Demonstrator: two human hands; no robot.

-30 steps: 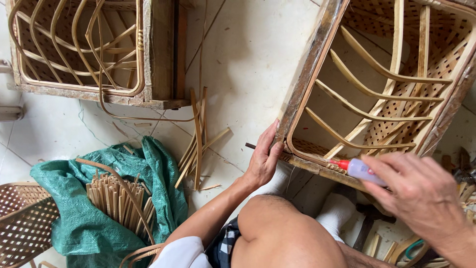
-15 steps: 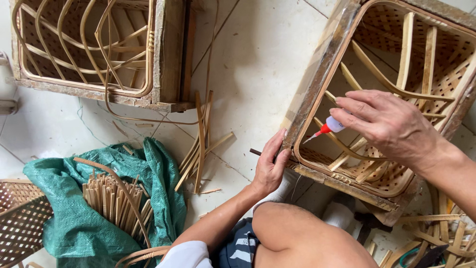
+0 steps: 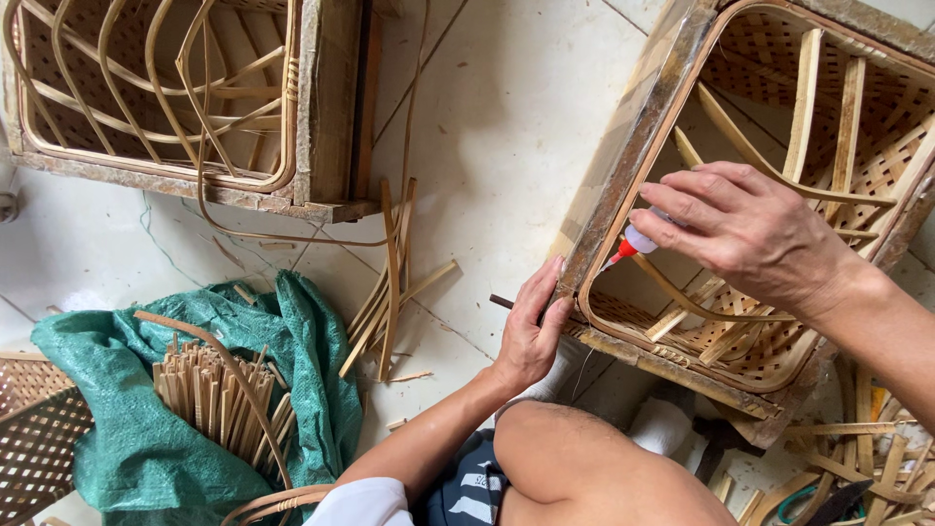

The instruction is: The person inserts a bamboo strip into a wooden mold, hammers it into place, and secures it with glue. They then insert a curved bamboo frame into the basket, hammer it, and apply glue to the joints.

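At the far left a finished woven basket in a wooden frame [image 3: 166, 97] lies on the tiled floor [image 3: 487, 127], with loose curved cane strips inside it. Near left, a green woven sack [image 3: 127, 429] holds a bundle of short bamboo sticks [image 3: 209, 394], and the corner of a flat woven panel [image 3: 29, 438] shows at the edge. Toward the middle, a few loose bamboo slats [image 3: 390, 282] lie scattered on the floor.

The left hand [image 3: 531, 336] rests flat against the near-left corner of the basket frame [image 3: 633, 146], its fingers [image 3: 545, 292] together and pressed on the rim, bracing rather than grasping. This frame, tilted and holding a half-woven bamboo basket [image 3: 857, 146], sits on the right side just beyond the person's knee [image 3: 584, 458].

The right hand [image 3: 750, 234] reaches over the frame's opening, its grip closed around a small glue bottle [image 3: 638, 241] with a red nozzle. The nozzle tip points down and left at the inner rim, just beside the left hand's fingertips. More bamboo offcuts [image 3: 867, 458] lie at the near right.
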